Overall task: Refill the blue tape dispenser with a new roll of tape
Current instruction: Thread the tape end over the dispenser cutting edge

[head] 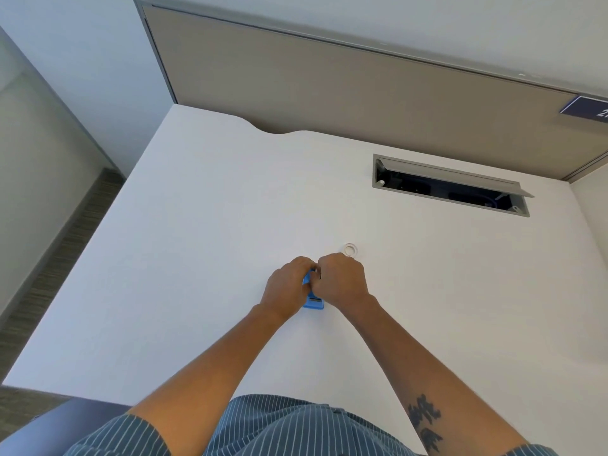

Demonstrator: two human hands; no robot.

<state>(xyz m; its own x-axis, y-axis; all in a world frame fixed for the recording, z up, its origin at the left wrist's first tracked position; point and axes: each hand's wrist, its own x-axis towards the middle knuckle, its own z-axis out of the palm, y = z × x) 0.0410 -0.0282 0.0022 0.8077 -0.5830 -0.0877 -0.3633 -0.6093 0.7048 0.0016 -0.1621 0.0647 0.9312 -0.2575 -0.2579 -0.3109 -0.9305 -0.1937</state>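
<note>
The blue tape dispenser (314, 302) stands on the white desk (197, 258), mostly covered by both hands; only its near end and a strip of its left side show. My left hand (288, 287) wraps its left side. My right hand (342, 279) closes over its top and right side, fingertips meeting the left hand's at the far end. What lies under the fingers is hidden. A small white ring of tape (349, 249) lies flat on the desk just beyond my right hand, apart from it.
An open grey cable hatch (450, 185) is sunk into the desk at the back right. A beige partition panel (329, 93) runs along the desk's far edge. The floor drops away past the desk's left edge.
</note>
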